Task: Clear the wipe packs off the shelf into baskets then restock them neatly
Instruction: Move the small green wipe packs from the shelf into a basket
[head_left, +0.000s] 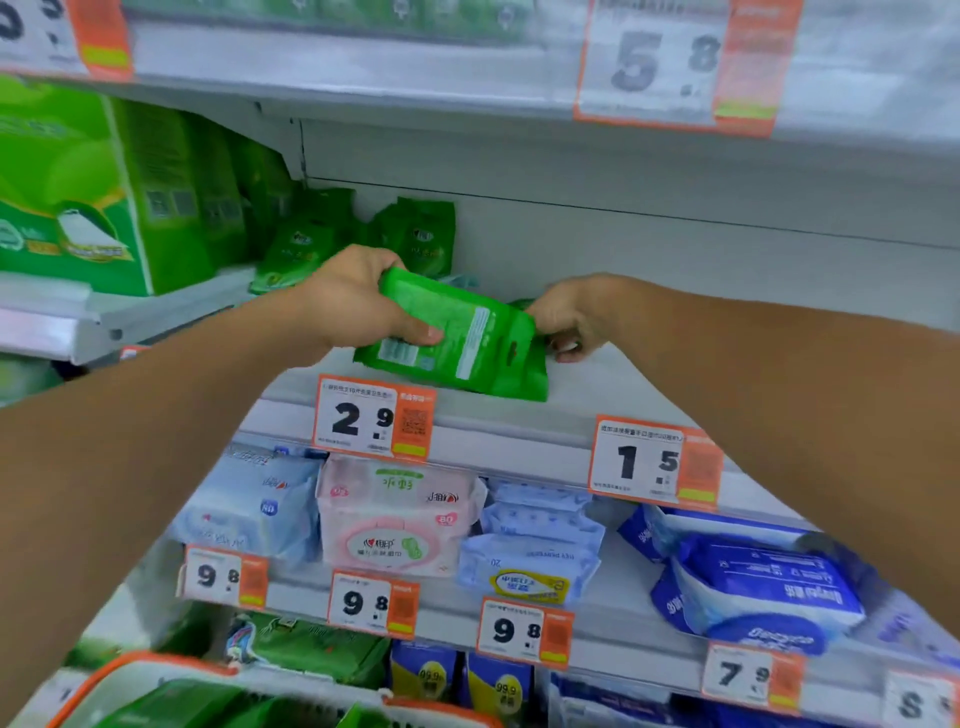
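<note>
My left hand (358, 301) grips a stack of green wipe packs (462, 343) just above the front of the grey shelf (587, 395), thumb across the top pack. My right hand (571, 322) reaches in behind the stack's right end, fingers curled on a green pack there that is mostly hidden. Further green wipe packs (415, 239) stand at the back left of the same shelf. An orange-rimmed basket (156, 670) holding green packs shows at the bottom left.
Large green tissue boxes (88, 197) fill the shelf section to the left. Orange price tags (374, 418) line the shelf edges. Lower shelves hold blue, pink and dark blue wipe packs (395, 519). Another shelf hangs close overhead.
</note>
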